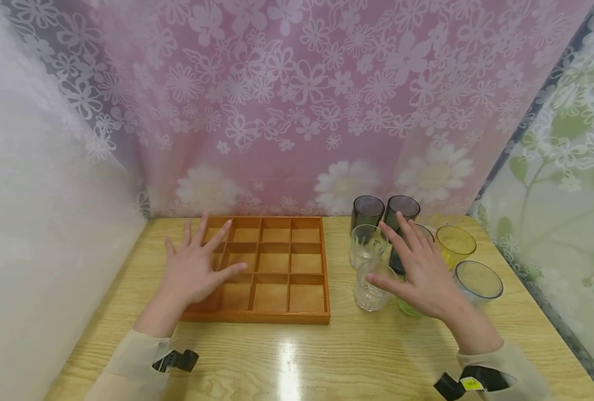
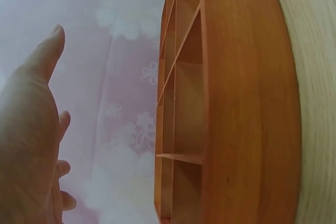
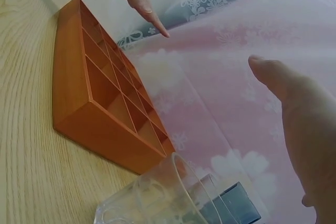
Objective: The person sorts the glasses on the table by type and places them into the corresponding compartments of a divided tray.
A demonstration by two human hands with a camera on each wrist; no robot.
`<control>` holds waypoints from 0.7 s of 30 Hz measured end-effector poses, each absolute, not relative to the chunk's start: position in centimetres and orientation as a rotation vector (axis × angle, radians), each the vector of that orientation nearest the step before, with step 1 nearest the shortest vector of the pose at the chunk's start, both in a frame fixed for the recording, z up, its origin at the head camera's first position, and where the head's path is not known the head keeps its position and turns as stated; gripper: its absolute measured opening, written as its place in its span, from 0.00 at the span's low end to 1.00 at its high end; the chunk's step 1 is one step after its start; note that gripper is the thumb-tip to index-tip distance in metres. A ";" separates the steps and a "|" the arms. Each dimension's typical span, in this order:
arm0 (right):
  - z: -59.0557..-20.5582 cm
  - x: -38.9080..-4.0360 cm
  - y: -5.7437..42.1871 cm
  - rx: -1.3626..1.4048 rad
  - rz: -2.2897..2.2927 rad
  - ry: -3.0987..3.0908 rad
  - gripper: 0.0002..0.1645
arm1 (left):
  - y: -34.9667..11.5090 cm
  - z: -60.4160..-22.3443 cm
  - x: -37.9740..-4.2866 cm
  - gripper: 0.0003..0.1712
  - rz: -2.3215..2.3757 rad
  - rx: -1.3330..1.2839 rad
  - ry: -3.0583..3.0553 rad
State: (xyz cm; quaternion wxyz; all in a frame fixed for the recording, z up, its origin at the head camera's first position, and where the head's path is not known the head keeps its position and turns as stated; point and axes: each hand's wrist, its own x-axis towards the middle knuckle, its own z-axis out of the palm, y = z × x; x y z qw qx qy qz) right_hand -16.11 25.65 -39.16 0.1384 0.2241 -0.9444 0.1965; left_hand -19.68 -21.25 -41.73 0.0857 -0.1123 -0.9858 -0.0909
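My left hand [image 1: 191, 270] hovers with spread fingers over the left part of a wooden compartment tray [image 1: 256, 317], its thumb pointing inward. The tray's visible compartments hold nothing. On the right, my right hand [image 1: 422, 273] is spread above a group of drinking glasses and grips none of them. Two dark grey glasses [image 1: 368, 210] stand at the back. In front are a clear glass [image 1: 363, 257] and another clear tumbler [image 1: 372, 298]. A yellow glass [image 1: 456, 243] and a blue-rimmed glass [image 1: 479, 281] stand right of the hand. It partly hides a green glass [image 1: 409, 308] and another dark one.
Everything stands on a light wood-grain table [image 1: 327, 362]. A pink flowered curtain [image 1: 286, 122] hangs along its back edge. A pale sheet [image 1: 51, 195] closes off the left, and a green-and-white floral one [image 1: 562, 184] the right.
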 end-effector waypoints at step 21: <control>-40.1 -14.8 24.4 0.556 0.866 -2.786 0.66 | -23.9 -43.7 -19.1 0.59 -0.387 -0.233 -2.973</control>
